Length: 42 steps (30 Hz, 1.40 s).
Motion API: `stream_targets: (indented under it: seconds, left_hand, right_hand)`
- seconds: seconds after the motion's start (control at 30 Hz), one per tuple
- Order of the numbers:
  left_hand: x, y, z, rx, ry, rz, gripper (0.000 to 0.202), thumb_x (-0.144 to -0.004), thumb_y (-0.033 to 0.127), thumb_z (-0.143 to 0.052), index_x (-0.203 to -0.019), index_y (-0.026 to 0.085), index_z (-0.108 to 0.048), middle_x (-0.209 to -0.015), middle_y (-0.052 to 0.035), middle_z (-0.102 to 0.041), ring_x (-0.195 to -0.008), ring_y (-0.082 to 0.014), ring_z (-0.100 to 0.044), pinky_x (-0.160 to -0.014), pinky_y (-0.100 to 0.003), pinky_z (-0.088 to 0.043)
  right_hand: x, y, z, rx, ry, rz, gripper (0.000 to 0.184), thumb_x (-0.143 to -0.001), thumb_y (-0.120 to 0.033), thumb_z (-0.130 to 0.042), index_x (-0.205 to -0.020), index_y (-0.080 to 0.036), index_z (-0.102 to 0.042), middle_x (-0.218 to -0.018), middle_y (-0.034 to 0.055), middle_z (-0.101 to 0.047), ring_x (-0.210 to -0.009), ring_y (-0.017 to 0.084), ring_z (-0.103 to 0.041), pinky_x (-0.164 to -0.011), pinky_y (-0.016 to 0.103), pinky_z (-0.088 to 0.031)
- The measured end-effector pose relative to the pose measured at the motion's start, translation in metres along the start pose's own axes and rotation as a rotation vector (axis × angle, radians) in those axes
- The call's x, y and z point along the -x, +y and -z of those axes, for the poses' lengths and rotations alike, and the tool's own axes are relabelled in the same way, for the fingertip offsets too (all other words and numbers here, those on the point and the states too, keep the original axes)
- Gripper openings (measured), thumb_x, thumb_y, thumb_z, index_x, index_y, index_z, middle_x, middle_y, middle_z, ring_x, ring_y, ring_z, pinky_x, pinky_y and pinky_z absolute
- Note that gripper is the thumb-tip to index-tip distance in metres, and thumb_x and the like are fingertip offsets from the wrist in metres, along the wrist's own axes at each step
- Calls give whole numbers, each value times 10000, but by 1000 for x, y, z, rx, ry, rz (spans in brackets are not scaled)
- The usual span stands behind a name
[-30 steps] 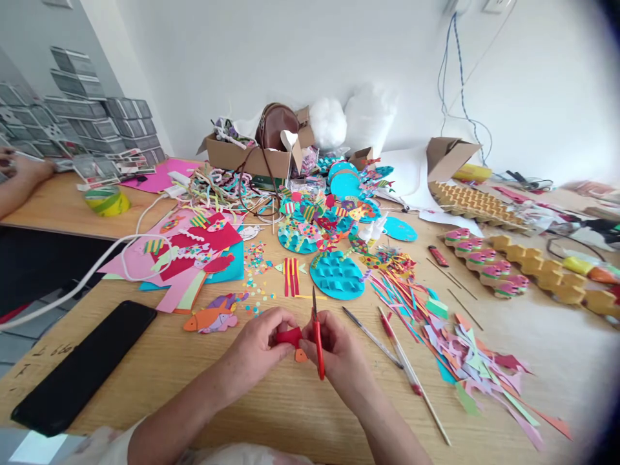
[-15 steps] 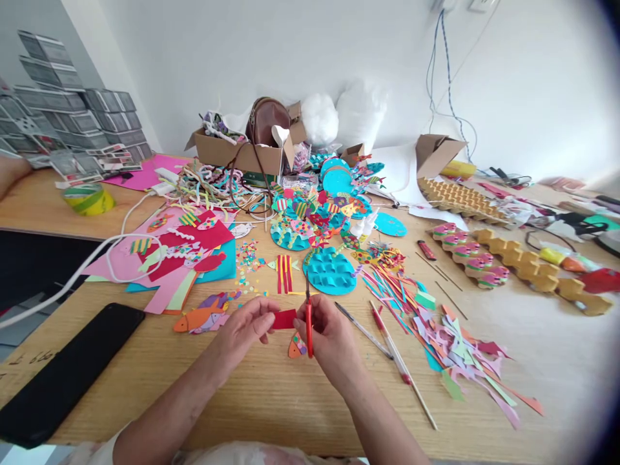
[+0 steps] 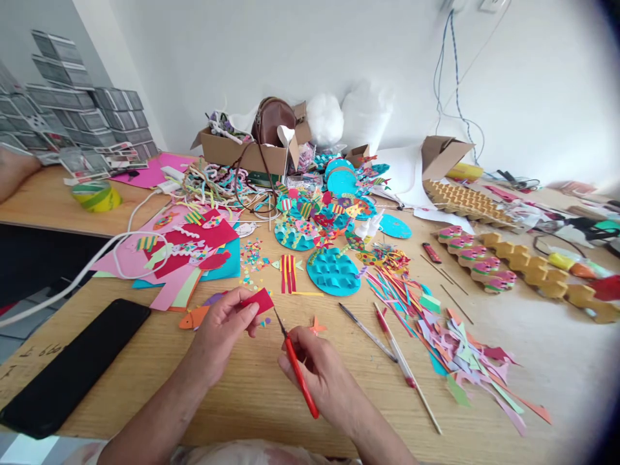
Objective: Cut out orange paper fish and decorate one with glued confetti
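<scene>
My left hand pinches a small red paper piece just above the wooden table. My right hand is closed round red-handled scissors, whose blades point up and left toward the red piece. A small orange paper cut-out lies on the table just beyond my right hand. An orange paper fish lies to the left of my left hand.
A black phone lies near left. Pens and paper scraps lie to the right. Teal discs, coloured sheets, a cardboard box, egg trays and a white cable fill the back. Another person's arm rests far left.
My hands have drawn apart: the left moved left with the red piece, the right pulled back and tilted the scissors. The orange cut-out now lies free on the table.
</scene>
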State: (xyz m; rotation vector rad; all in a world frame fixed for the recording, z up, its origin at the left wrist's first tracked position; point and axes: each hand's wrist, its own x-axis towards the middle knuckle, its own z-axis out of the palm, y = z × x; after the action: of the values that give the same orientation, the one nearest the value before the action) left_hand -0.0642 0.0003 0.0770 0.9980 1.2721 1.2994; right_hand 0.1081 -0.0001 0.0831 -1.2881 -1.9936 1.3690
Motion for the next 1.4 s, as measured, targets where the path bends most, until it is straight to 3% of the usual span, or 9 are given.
stream_targets:
  seconds: [0.47,1.2,1.4]
  left_hand:
    - [9,2,-4,102,-69,42,141,-735,299,-609,-702,163,-602,-611,11,-605,-580,-111,-555,-505,-194,-447]
    - [21,-9,12,184,-22,136,135,-722,291,-647,-694,164,-610,-597,16,-622,-581,-103,-562,-534,-180,-460]
    - [24,-9,13,203,-63,167,139,-711,286,-654,-708,155,-608,-607,12,-607,-586,-105,-544,-512,-181,-439]
  right_hand:
    - [-6,-2,-11,33,20,56,178,-831,-256,-468,-668,-186,-446,-570,-58,-417,-525,93,-350,-478,207,-270]
    - [-11,11,-32,0,-31,88,258,-866,-290,-442,-633,-183,-405,-553,-62,-360,-503,77,-309,-459,200,-233]
    - [-11,7,-34,-45,-83,46,261,-873,-329,-425,-659,-181,-427,-555,-55,-402,-511,83,-347,-472,207,-250]
